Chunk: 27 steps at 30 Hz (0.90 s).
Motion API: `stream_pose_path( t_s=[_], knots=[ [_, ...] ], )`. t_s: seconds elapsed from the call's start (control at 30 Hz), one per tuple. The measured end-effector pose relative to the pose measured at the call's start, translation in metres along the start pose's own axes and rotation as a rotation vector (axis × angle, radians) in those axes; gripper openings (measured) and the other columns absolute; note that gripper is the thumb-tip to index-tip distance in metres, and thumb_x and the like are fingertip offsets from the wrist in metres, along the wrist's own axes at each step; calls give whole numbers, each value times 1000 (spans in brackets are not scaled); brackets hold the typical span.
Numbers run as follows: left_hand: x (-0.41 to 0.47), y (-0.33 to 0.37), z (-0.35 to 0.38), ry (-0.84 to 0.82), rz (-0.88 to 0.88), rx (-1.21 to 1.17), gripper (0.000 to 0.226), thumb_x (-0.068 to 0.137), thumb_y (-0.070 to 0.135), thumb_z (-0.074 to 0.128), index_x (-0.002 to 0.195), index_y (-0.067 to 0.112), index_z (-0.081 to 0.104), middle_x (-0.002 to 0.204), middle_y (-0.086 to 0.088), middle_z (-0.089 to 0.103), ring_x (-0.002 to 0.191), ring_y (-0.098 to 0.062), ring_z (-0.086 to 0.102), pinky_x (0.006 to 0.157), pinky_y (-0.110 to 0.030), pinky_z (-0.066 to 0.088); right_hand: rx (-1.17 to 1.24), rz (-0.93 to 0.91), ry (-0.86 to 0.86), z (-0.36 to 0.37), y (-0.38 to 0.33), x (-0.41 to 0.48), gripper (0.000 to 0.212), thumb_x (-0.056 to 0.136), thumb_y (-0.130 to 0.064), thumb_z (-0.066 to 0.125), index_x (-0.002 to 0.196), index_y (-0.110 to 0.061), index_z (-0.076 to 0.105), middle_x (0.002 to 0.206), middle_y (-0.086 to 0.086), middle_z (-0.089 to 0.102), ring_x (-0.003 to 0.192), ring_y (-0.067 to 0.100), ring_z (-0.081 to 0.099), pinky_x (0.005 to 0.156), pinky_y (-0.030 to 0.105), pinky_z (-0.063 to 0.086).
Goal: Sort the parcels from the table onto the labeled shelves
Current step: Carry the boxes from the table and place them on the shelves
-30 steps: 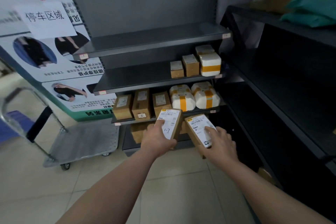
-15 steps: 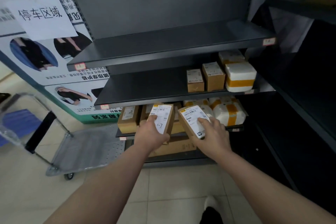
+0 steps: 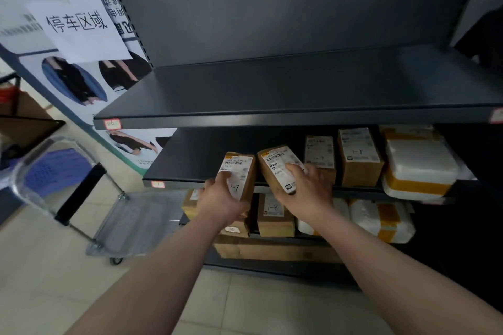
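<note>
My left hand (image 3: 221,200) grips a small brown parcel (image 3: 241,171) whose white label reads "1-7". My right hand (image 3: 306,192) grips a second brown parcel (image 3: 275,164) with a white label, tilted to the left. Both parcels are at the front edge of the middle shelf (image 3: 196,158), over its bare left part. On that shelf to the right stand two brown boxes (image 3: 359,156), one marked "1-7", and a white parcel with orange tape (image 3: 419,171). The dark top shelf (image 3: 272,90) has no parcels on it.
The shelf below holds brown boxes, one marked "1-8" (image 3: 275,215), and white orange-taped parcels (image 3: 381,220). A metal platform trolley (image 3: 130,220) with a black handle stands on the tiled floor at left. A poster board with a paper sign (image 3: 79,27) flanks the shelving.
I have stepped closer and both hands have risen, carrying the two parcels from the lower shelf level up to the front edge of the middle shelf.
</note>
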<state>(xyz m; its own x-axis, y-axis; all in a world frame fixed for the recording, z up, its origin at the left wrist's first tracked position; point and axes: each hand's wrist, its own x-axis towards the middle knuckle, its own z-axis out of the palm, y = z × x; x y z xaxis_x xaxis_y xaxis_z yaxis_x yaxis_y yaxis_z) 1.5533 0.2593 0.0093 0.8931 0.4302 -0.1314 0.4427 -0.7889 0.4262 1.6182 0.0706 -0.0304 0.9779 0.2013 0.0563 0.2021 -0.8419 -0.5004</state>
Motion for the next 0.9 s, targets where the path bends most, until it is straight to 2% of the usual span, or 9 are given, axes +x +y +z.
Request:
stream_pose_path(
  t_s=[0.23,0.5,0.7,0.77,0.9],
  knots=[
    [39,-3,-6,-2,-25,-11,89,70,46,79,143,32,30,134,-7,44,122,-30,43,99,-47,46,-26,-8,5,10,-12,33,71,78,-57,61,139,-36,30,141,6,30,125,29,31,98,42,36],
    [85,-1,-17,-80,100,34,89,73,48,76,144,27,28,133,-7,44,122,-30,40,99,-42,41,-185,77,2,19,-31,71,70,79,-59,60,138,-32,35,137,12,37,120,35,39,96,44,37],
    [109,-8,-13,-149,150,48,92,69,44,78,145,29,28,131,-5,43,122,-30,39,99,-42,41,-331,81,-112,32,-32,81,60,84,-62,53,136,-36,39,153,7,18,127,36,31,103,48,33],
    [117,-10,-9,-166,164,78,93,68,44,78,145,28,28,130,-6,44,121,-30,40,98,-42,43,-402,30,-130,34,-29,78,68,85,-58,55,143,-32,31,154,7,14,127,34,27,102,46,33],
    [133,-4,1,-211,160,117,95,67,44,79,145,28,26,130,-7,43,121,-31,40,97,-43,45,-506,-30,-153,34,-24,72,69,92,-30,55,150,-21,19,153,8,25,129,31,32,105,42,35]
  ],
)
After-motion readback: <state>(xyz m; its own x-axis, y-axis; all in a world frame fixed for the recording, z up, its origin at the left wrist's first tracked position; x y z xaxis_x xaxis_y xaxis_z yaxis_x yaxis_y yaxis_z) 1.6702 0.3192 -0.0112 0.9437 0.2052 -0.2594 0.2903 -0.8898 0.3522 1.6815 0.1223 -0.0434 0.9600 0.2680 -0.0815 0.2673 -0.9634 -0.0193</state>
